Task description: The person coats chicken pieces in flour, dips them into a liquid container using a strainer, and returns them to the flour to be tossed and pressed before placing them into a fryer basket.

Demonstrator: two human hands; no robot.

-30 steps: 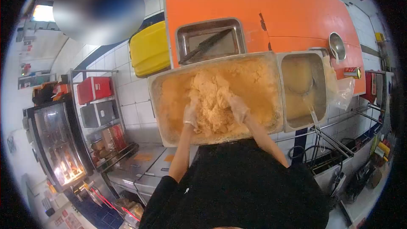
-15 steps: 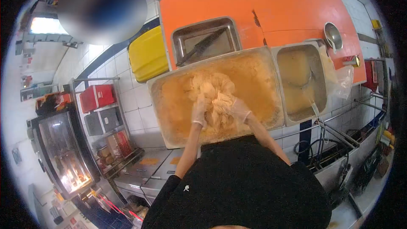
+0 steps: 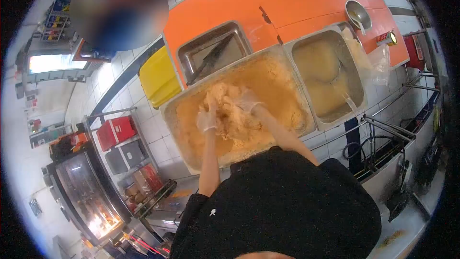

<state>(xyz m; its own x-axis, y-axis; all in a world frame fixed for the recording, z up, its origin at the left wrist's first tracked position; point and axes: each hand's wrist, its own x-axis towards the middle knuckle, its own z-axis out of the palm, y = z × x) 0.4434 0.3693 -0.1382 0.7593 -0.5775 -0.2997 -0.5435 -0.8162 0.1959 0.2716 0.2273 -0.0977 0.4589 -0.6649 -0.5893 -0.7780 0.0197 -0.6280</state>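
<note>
A large metal tray (image 3: 306, 123) holds orange-tan breading flour (image 3: 275, 74). In its middle is a heap of flour-coated pieces (image 3: 230, 112), which look like chicken. My left hand (image 3: 207, 121), in a clear plastic glove, is closed on the heap's left side. My right hand (image 3: 250, 100), gloved the same way, grips the heap from the upper right. The pieces hide part of the fingers on both hands, and slight blur softens the edges.
Right of the tray, a metal basin (image 3: 318, 60) holds cloudy liquid and a wire utensil. Behind stand a dark metal pan (image 3: 184, 57) and an orange counter (image 3: 297, 0) with a small pot (image 3: 358, 13) and a can (image 3: 386, 38). A yellow bin (image 3: 158, 77) stands left; a person (image 3: 120, 14) is beyond.
My hands have moved apart a little, the left toward the left and the right upward. The heap between them looks looser and more spread out. The camera view has tilted.
</note>
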